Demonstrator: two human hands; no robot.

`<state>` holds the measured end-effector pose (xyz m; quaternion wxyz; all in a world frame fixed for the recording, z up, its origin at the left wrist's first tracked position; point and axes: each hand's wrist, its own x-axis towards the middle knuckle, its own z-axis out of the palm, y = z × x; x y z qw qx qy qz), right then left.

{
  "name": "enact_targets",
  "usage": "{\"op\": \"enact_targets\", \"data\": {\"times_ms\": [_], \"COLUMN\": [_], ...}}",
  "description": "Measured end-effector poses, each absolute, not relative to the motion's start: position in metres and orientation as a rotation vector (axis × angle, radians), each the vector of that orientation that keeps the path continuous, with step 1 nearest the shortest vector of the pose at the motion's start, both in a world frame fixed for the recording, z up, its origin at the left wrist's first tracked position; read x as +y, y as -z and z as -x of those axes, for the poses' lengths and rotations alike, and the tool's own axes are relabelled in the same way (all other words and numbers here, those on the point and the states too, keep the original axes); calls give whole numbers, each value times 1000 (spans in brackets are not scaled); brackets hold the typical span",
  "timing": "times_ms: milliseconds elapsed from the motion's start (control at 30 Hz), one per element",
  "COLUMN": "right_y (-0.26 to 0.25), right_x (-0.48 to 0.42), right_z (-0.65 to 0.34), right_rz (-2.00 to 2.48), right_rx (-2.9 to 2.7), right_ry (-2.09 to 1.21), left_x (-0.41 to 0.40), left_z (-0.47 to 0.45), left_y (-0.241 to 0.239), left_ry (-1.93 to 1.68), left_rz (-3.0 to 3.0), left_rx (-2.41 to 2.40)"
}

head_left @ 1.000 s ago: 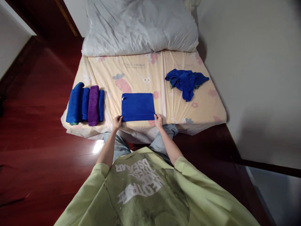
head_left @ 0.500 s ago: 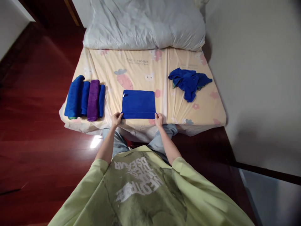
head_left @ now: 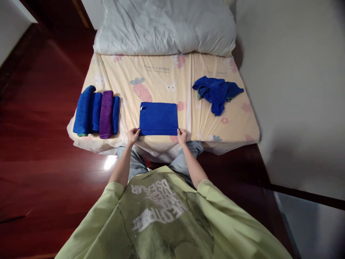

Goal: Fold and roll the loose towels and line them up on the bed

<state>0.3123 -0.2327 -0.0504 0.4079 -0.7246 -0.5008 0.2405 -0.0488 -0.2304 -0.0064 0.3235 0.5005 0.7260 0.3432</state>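
A blue towel (head_left: 158,116) lies flat as a rectangle near the front edge of the bed, with a narrow strip turned over along its near side and a small white tag at its far left corner. My left hand (head_left: 133,136) pinches the near left corner of this strip. At the near right corner, my right hand (head_left: 182,136) has its thumb and fingers closed on the same edge. To the left, rolled blue towels (head_left: 84,111) and a rolled purple towel (head_left: 106,114) lie side by side. A crumpled blue cloth (head_left: 215,92) with green edging rests on the right.
The bed (head_left: 159,82) wears a pale yellow sheet with carrot and rabbit prints. A bulky whitish quilt (head_left: 164,28) is heaped across its far end. A plain wall (head_left: 293,90) runs along the right, and dark red wooden floor (head_left: 40,144) spreads out on the left.
Both hands keep hold of the blue towel's near corners, and the towel looks the same. The whole view has shifted very slightly.
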Motion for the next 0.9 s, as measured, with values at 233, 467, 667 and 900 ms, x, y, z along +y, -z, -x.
{"op": "enact_targets", "data": {"times_ms": [233,467,667,900], "right_y": [51,55,58,53], "right_x": [-232,-230,-229,-229], "right_z": [-312,-312,-312,-311], "right_rz": [1813,1785,1756,1785], "right_rx": [-1252,-1184,-1142,-1127], "right_ry": [-585,-613,-636,-631], "left_x": [-229,-231,-229,-225], "left_z": [49,46,44,40], "left_y": [9,6,5,2], "left_ry": [-877,-870,-851,-784], "left_rz": [-1331,-1344,-1321,-1316], "left_rx": [1929,1937,1981,2061]}}
